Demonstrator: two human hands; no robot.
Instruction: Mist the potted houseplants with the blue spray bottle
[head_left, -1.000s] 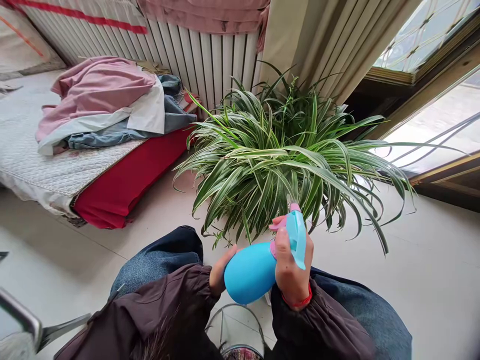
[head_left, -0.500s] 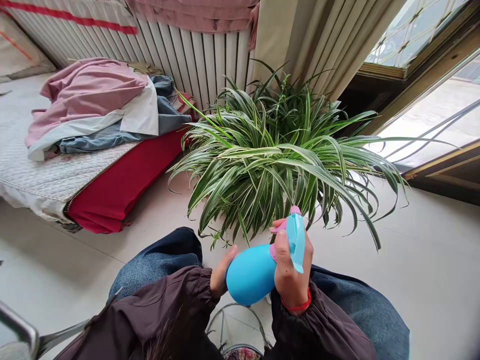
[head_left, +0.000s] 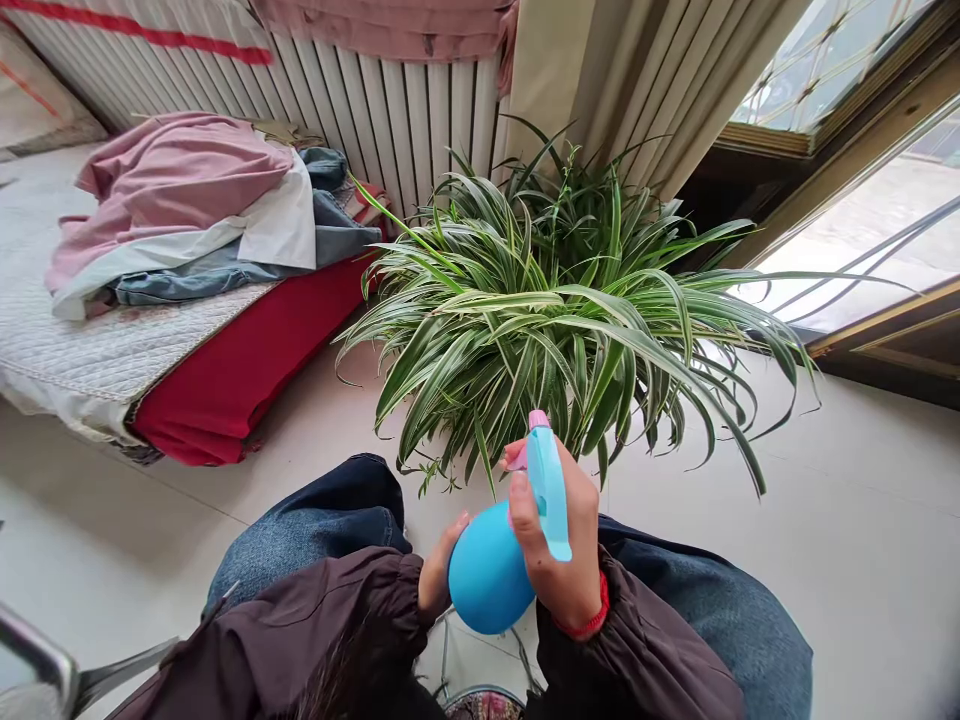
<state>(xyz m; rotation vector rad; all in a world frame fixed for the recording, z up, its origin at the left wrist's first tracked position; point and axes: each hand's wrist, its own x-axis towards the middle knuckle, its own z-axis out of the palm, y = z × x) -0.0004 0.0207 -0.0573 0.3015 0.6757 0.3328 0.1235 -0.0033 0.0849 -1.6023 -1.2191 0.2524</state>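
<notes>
The right hand (head_left: 564, 560) is wrapped around the neck of a blue spray bottle (head_left: 495, 560), fingers closed on it below the pink-tipped nozzle — which points away from the person, toward the plant (head_left: 555, 320) just beyond the knuckles. The left hand (head_left: 439, 570) is cupped against the round bottom of the bottle, fingertips touching its side, the palm mostly hidden behind it. The bottle lies tilted between the two hands, above the person's knees in blue jeans (head_left: 315, 520). The plant's long striped leaves spread out ahead of both hands, the nearest tips hanging close to the nozzle. Far off to the left of the left hand lies a bed (head_left: 97, 350) with a pile of clothes (head_left: 187, 200) — behind the plant stands a white radiator (head_left: 420, 120).
</notes>
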